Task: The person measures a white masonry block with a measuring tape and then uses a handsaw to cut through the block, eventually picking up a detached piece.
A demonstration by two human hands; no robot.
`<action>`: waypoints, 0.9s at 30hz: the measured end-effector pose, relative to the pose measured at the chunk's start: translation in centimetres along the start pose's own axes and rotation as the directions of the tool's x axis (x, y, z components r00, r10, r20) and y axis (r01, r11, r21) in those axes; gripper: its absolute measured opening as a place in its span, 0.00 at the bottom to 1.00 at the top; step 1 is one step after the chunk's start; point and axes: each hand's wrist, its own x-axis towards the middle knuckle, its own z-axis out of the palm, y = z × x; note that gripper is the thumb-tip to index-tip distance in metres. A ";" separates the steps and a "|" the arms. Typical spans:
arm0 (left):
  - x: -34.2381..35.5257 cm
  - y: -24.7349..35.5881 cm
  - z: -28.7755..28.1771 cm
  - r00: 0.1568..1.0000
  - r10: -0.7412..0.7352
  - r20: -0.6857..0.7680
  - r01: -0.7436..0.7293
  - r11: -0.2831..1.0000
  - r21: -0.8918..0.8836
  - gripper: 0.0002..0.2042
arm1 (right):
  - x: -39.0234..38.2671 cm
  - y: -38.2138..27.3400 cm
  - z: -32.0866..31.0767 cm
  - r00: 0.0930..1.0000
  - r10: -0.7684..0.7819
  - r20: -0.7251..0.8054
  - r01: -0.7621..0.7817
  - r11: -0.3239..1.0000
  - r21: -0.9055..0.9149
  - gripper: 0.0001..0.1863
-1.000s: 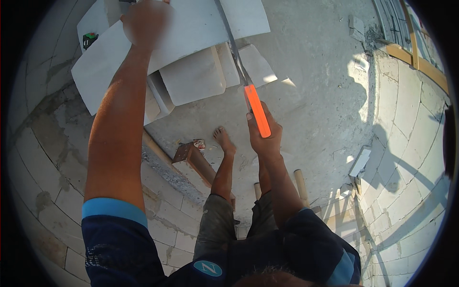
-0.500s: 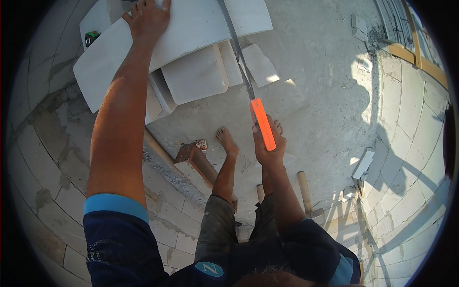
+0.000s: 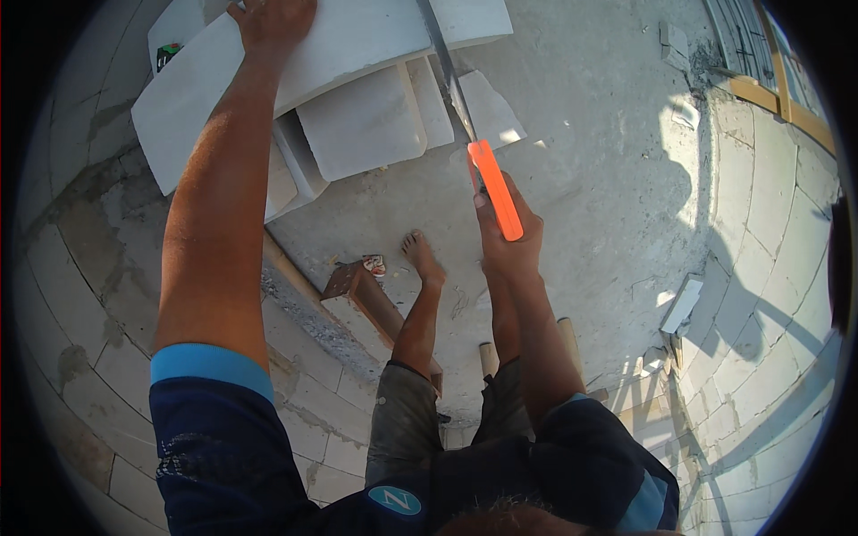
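Observation:
My left hand (image 3: 275, 25) rests flat on top of a large white block (image 3: 357, 58) at the upper left, its fingertips partly cut off by the picture's top edge. Wrapped round the orange handle of a hand saw (image 3: 496, 192) is my right hand (image 3: 527, 225). The saw's blade crosses the block's near edge toward its right end and sits in the block there. Smaller white blocks (image 3: 362, 125) stand under the large one, and a broken white slab (image 3: 487, 107) lies on the floor beside them.
A green and black tape measure (image 3: 166, 56) lies on the block pile at far left. A rusty steel beam (image 3: 362, 295) stands left of my bare foot (image 3: 423, 257). Block walls rise on both sides. A white offcut (image 3: 682, 304) leans near the right wall.
My right hand has pushed the saw forward, away from me, so its handle is closer to the block. My left hand stays on the block; the view has shifted slightly.

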 end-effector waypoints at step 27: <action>0.2 -6.1 0.2 0.984 -0.054 0.171 0.018 0.978 0.207 0.41 | 15.0 -20.5 -1.7 0.988 0.121 0.100 -0.114 0.991 -0.076 0.30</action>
